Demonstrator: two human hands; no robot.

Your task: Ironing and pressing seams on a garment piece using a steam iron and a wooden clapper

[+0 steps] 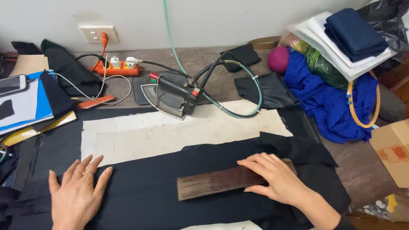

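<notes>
While the desk is carrying everything, a black cloth is lying across its near edge over a cream pressing cloth. A wooden block is sitting on the black cloth, the right hand pressing flat on its end. The left hand is resting open, fingers spread, on the cloth. An iron is standing behind.

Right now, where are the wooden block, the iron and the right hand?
wooden block (208,183): head view, bare left half of its top face.
iron (170,94): head view, middle of its dark body.
right hand (277,176): head view, back of the hand, resting on the block.
</notes>
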